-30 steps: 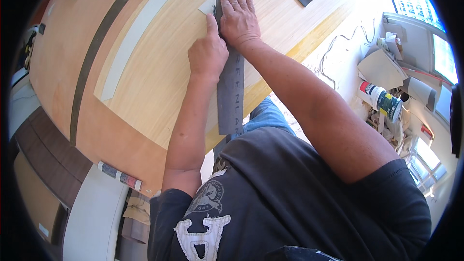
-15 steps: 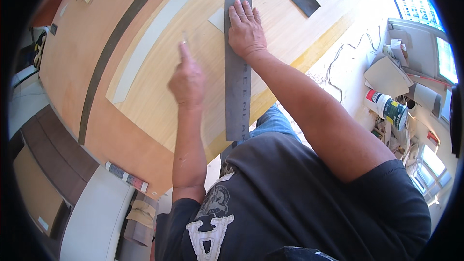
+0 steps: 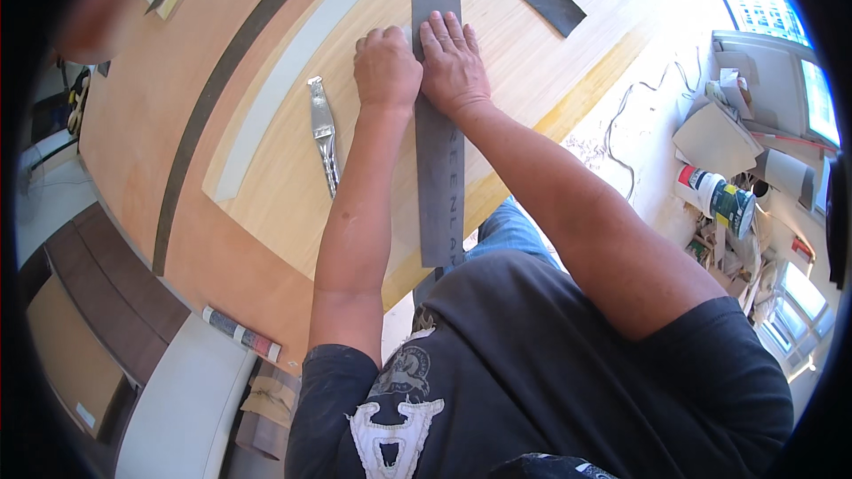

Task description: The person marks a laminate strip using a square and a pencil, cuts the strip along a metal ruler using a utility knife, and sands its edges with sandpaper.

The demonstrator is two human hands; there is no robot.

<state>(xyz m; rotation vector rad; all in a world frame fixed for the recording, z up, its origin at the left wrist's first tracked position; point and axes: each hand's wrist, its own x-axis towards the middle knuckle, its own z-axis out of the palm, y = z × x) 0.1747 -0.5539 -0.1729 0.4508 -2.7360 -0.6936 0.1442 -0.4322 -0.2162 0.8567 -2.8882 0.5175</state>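
A long dark grey flat strip (image 3: 437, 160) lies lengthwise over the pale wood-grain sheet (image 3: 275, 204). My right hand (image 3: 454, 62) lies flat on its upper part, fingers stretched out and slightly apart. Against the strip's left edge, my left hand (image 3: 388, 69) is closed, its fingers curled under; a small white piece lay there earlier, but what the fingers hold is hidden. To the left of my left forearm, a silver metal hand tool (image 3: 322, 129) with a small shaped tip rests on the sheet, touched by neither hand.
A white curved strip (image 3: 293, 58) and a dark strip (image 3: 209, 80) lie leftward. Dark offcuts (image 3: 552, 4) sit at the far right. A bucket (image 3: 732, 208) and a cable (image 3: 621, 124) are beyond the right edge. A blurred skin-coloured shape (image 3: 93, 13) shows at upper left.
My left hand has let go of the metal tool, now lying on the sheet, and has moved right to the grey strip's edge. My right hand stays on the strip.
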